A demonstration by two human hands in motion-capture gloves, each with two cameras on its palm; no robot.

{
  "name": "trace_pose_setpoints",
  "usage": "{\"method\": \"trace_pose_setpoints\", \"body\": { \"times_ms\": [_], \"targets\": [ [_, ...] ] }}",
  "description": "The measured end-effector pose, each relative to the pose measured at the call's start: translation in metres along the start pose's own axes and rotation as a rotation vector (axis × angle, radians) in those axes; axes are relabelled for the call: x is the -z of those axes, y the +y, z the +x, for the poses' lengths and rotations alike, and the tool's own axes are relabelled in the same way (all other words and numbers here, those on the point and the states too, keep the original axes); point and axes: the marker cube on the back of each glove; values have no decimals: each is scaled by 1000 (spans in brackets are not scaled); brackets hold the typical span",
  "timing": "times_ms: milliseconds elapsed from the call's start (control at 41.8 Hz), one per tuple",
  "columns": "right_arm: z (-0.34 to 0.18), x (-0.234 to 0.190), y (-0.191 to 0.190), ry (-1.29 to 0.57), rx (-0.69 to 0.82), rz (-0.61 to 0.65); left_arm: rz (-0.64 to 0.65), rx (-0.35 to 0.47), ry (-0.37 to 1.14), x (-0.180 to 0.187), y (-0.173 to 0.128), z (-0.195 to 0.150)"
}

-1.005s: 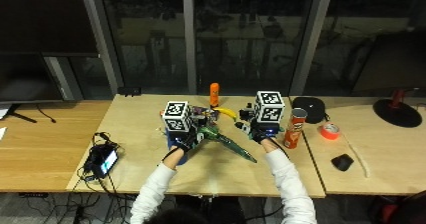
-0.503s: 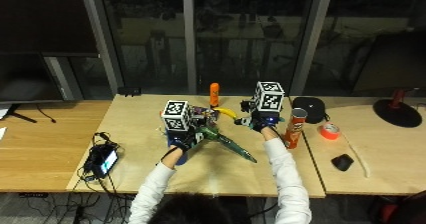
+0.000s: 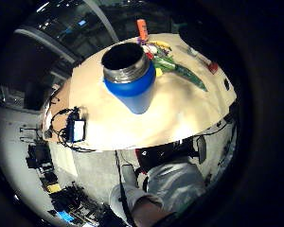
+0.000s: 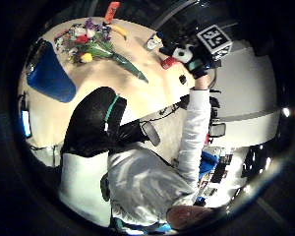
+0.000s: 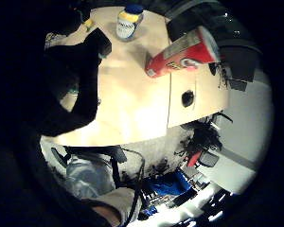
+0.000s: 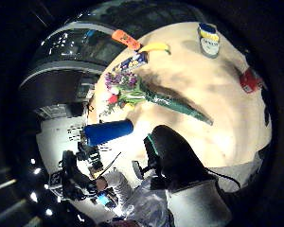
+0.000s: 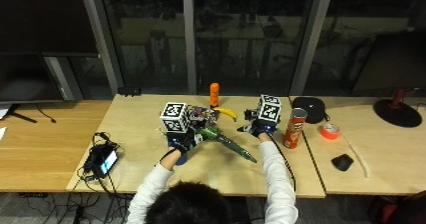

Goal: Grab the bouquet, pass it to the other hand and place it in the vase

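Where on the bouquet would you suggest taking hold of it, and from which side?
Grip the bouquet around its narrow green wrapped stem, from above. It lies flat on the table with the stem end bare, while the bulky blooms crowd toward the blue vase and banana.

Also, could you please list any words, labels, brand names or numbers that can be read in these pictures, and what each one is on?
No text can be read.
Red tube can: it has printing, too blurred to read.
Jar with a yellow and blue lid: it has a label, too small to read.
Small box beside the banana: it has printing, illegible.
Blue vase: no lettering shows.
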Motion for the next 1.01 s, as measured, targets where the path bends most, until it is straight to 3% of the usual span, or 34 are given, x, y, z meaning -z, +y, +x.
{"method": "trace_pose_setpoints", "body": {
  "times_ms": [120, 239, 383, 479, 694, 910, 1005],
  "targets": [
    [7, -49, -2, -13, -88, -220, -5, -14, 4, -5, -2, 0],
    [1, -75, 9, -20, 4, -71, -44, -40, 2, -12, 0, 4],
    [1, -119, 6, -19, 14, -85, -52, -59, 3, -16, 2, 10],
    [-6, -141, 12, -52, 78, -181, -48, -61, 1, -16, 1, 11],
    [-16, -174, 12, -71, 111, -241, -92, -60, -15, -18, 1, 10],
    [-20, -179, -3, 102, 80, 1, -106, -50, -10, -21, -1, 6],
    [-25, -179, -2, 123, 76, 1, -111, -42, -7, -21, -2, 4]
  ]
}}
